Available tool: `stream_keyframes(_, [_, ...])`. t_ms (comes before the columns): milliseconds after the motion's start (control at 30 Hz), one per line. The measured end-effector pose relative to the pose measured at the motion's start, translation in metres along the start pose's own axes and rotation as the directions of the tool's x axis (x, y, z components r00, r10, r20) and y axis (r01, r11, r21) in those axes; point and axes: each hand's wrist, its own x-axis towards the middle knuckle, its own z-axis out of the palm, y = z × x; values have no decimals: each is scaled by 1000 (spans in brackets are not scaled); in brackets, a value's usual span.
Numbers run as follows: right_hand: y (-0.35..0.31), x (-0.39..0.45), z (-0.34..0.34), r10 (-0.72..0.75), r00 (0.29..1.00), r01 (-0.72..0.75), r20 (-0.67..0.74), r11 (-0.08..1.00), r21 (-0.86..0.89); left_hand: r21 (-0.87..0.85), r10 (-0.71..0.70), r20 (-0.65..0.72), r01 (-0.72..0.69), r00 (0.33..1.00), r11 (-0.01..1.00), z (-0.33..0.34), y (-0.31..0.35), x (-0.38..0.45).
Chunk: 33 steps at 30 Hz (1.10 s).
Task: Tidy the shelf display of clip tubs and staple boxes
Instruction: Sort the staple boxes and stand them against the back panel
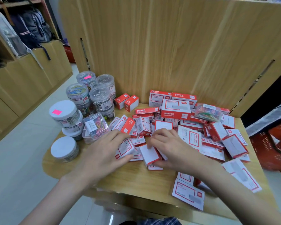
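A loose heap of red-and-white staple boxes [193,127] covers the middle and right of the wooden shelf [141,181]. My left hand [104,153] holds one small staple box [126,147], fingers on top and thumb below. My right hand [170,146] grips another staple box [150,155] that shows its white side, thumb under it. Round clear clip tubs [78,93] stand stacked at the back left. White-lidded tubs [64,112] stand nearer the left edge. A clear rectangular clip tub [96,127] lies just beyond my left hand.
A second clear clip tub [208,112] with coloured clips lies on top of the heap at the right. A wooden back panel [152,46] rises behind the shelf. A red basket [272,146] sits on the floor at the right. Backpacks [32,28] hang at far left.
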Motion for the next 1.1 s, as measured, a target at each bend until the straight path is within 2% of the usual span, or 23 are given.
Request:
stream_keyframes(100, [-2, 8, -20, 71, 997, -61, -18, 941, 334, -47, -38, -107, 33, 994, 998, -14, 3, 6])
stream_keyframes(167, [1, 20, -38, 164, 977, -64, -134, 832, 552, -98, -75, -161, 60, 984, 993, -22, 3, 11])
stream_keyframes(200, [5, 30, -45, 213, 956, -63, -201, 819, 571, -122, -86, -179, 65, 980, 990, -26, 2, 14])
stream_keyframes(300, [26, 75, -61, 346, 895, -194, -281, 870, 454, -134, -95, -221, 66, 971, 989, -34, -1, 22])
stream_keyframes(367, [41, 106, -65, 440, 882, -372, -169, 870, 323, -137, -111, -235, 80, 966, 987, -38, -2, 27])
stream_keyframes(433, [52, 131, -59, 487, 873, -470, -32, 857, 212, -162, -129, -242, 91, 962, 983, -40, -4, 31])
stream_keyframes(600, [55, 162, -34, 456, 890, -454, -2, 888, 69, -230, -201, -238, 146, 950, 962, -38, -12, 37])
stream_keyframes(700, [55, 164, -27, 427, 904, -426, 9, 900, 94, -245, -203, -246, 142, 948, 959, -36, -16, 39])
stream_keyframes(767, [54, 158, -24, 404, 914, -401, 16, 901, 168, -243, -215, -247, 154, 945, 958, -34, -18, 42])
stream_keyframes(900, [58, 141, -28, 383, 919, -349, -93, 900, 260, -261, -225, -220, 165, 949, 951, -27, -20, 51])
stream_keyframes(967, [57, 133, -41, 362, 927, -298, -103, 872, 388, -281, -234, -201, 172, 951, 944, -23, -20, 56])
stream_keyframes(1100, [42, 116, -68, 137, 987, -157, 88, 658, 736, -349, -221, -191, 145, 956, 926, -16, -17, 69])
